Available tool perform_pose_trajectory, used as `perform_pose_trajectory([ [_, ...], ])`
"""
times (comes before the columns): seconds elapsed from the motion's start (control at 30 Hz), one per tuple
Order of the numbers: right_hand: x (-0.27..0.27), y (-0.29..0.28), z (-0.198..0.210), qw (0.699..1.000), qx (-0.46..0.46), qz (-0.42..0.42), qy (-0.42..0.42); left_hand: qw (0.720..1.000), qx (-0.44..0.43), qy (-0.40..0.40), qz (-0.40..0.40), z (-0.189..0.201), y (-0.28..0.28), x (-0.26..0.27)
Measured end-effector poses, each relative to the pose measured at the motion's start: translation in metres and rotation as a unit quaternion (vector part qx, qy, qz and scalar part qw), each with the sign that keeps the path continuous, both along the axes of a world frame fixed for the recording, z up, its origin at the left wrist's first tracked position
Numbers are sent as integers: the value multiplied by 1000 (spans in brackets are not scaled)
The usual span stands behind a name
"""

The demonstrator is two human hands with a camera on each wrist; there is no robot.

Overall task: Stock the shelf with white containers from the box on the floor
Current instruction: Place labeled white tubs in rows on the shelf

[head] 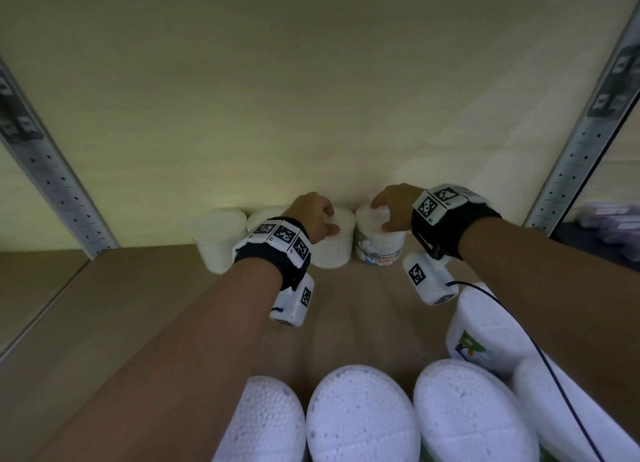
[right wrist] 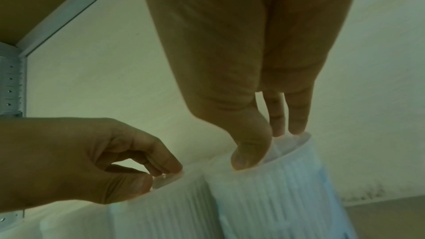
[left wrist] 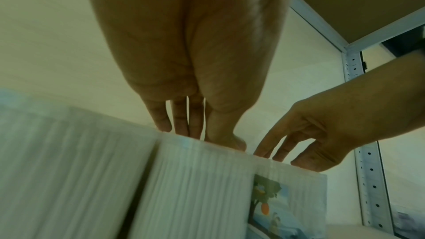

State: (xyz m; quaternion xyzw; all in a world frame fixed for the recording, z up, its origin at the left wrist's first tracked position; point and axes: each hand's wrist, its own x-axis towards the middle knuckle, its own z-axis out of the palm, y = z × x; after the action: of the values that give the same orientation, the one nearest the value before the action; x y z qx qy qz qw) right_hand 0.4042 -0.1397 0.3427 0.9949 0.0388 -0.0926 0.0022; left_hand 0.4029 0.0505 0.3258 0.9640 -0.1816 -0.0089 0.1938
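White containers crowd the shelf's front edge

Further back, left hand pinches the top of a plain container; right hand grips the rim of the labelled container touching it, by the back wall

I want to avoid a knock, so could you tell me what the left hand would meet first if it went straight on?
Probably the pale back wall close behind the container that the left hand grips; depth is unclear.
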Motion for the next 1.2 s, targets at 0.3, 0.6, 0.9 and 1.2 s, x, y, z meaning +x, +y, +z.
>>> perform_pose_trajectory([
  [0.3,11,-2,-4,1000,-1,7,-5,996,56,44,-50,12,1,-1],
  [0.6,20,-6,-11,1000,5,7,-13,991,70,48,-104,15,-1,-4],
  [0.9,25,-9,-13,1000,4,11,-18,996,74,-34,34,-6,-15,-1],
  [1.2,29,-12,-18,1000,-1,17,-17,998,56,3,4,-3,-12,4],
])
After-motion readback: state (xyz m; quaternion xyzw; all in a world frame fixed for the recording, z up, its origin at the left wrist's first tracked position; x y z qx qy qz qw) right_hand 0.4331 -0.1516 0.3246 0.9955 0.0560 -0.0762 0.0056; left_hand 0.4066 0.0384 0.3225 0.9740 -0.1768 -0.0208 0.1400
